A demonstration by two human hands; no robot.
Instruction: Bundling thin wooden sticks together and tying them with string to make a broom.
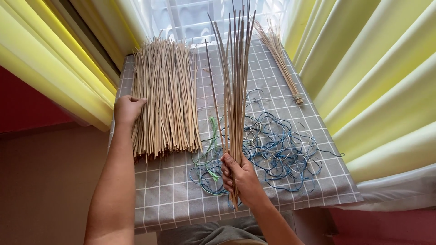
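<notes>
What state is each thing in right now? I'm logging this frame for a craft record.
Left hand: rests on the edge of the stick pile.
Right hand: grip closed around a stick bunch.
Stick bunch: held upright, fanning out at the top.
Stick pile: lying flat, loose.
Tied bundle: lying flat, bound at one end.
Cords: tangled, blue and green.
Tablecloth: spread flat.

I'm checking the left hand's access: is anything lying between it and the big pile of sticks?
Nothing visible does. The left hand already rests against the pile of sticks, on its left edge, on the grey checked cloth.
</notes>
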